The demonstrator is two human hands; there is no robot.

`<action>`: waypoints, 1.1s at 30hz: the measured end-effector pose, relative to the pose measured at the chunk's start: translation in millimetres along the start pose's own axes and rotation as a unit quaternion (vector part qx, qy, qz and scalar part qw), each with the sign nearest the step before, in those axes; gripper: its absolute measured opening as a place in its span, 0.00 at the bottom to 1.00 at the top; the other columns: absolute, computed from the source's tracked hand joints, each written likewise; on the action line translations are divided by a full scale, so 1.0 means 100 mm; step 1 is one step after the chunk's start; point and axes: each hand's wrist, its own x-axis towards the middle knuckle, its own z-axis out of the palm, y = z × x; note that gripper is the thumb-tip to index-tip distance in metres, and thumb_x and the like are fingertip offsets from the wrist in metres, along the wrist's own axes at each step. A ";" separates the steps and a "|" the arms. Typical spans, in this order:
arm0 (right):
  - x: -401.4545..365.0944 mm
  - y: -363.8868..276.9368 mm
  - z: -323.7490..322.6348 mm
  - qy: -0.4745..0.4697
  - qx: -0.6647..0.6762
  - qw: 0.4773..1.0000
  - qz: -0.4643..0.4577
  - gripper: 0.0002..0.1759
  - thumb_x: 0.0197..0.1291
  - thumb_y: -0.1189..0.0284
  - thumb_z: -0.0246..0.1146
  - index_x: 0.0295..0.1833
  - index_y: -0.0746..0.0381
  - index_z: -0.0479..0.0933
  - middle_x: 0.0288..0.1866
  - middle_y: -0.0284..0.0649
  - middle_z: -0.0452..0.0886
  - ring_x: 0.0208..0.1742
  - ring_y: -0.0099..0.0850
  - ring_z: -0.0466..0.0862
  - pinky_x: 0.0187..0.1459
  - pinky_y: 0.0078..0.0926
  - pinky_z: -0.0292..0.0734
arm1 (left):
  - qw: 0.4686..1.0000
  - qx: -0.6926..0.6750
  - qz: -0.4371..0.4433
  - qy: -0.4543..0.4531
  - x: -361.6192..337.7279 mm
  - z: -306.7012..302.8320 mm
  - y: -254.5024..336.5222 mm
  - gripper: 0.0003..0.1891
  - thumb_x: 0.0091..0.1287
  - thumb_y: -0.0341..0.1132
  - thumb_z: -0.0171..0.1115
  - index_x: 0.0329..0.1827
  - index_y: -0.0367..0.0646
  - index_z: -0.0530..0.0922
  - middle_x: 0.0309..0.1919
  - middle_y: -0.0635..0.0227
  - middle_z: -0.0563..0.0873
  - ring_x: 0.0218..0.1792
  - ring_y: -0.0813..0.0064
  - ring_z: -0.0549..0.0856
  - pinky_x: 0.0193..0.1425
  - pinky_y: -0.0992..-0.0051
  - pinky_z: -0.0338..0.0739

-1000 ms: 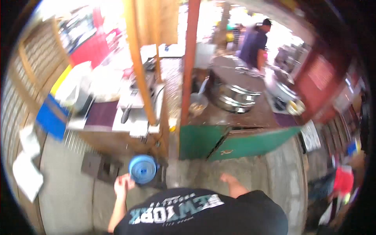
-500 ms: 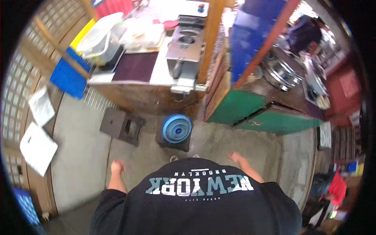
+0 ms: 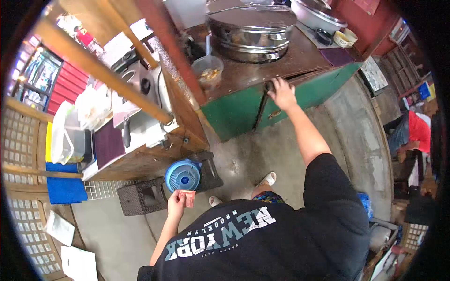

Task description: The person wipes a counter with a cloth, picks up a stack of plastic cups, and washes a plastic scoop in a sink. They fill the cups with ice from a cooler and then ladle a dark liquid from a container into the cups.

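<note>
My left hand [image 3: 176,202] is closed on a small reddish piece of paper [image 3: 189,198], in front of a blue fan [image 3: 183,176]. My right hand [image 3: 282,95] reaches to the top edge of the green cabinet [image 3: 234,115], its fingers at the upper corner of a cabinet door [image 3: 300,104]. Those fingers are partly spread, and the fingertips touch the wood near a dark gap. On the brown top behind it stand a large round steel pot [image 3: 253,35] and a clear plastic tub [image 3: 207,73] with small items inside.
A wooden counter [image 3: 154,159] at the left carries a metal appliance and plastic containers [image 3: 70,133]. Dark stools [image 3: 143,196] stand below it. At the far right is a person in a red shirt [image 3: 418,132]. A wooden post [image 3: 171,51] rises between counter and cabinet.
The view has turned right and come nearer the green cabinet. My right hand has reached forward to its edge. The reddish paper now shows in my left hand.
</note>
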 end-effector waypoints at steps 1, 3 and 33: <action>0.00 0.02 -0.03 -0.033 0.035 0.999 -0.003 0.35 0.60 0.57 0.58 0.71 0.55 0.57 0.68 0.42 0.64 0.70 0.40 0.63 0.67 0.54 0.55 | 1.000 -0.003 0.009 -0.005 0.09 0.14 0.19 0.07 0.64 0.30 0.58 0.40 0.37 0.78 0.23 0.66 0.79 0.26 0.80 0.75 0.32 0.76 0.72; -0.13 0.17 0.06 -0.033 0.009 0.998 -0.051 0.37 0.60 0.54 0.58 0.72 0.56 0.56 0.69 0.43 0.63 0.71 0.41 0.61 0.68 0.54 0.54 | 0.999 -0.021 0.027 -0.024 0.26 0.56 0.62 0.07 0.64 0.30 0.58 0.41 0.37 0.78 0.24 0.66 0.80 0.27 0.80 0.76 0.33 0.76 0.72; -3.11 2.86 -1.17 -0.179 0.488 0.681 0.516 0.42 0.54 0.65 0.68 0.70 0.65 0.56 0.66 0.51 0.64 0.62 0.42 0.72 0.59 0.39 0.71 | 0.892 0.135 0.412 -0.128 3.54 6.93 5.75 0.30 0.53 0.30 0.66 0.60 0.37 0.66 0.59 0.43 0.68 0.59 0.45 0.70 0.58 0.57 0.70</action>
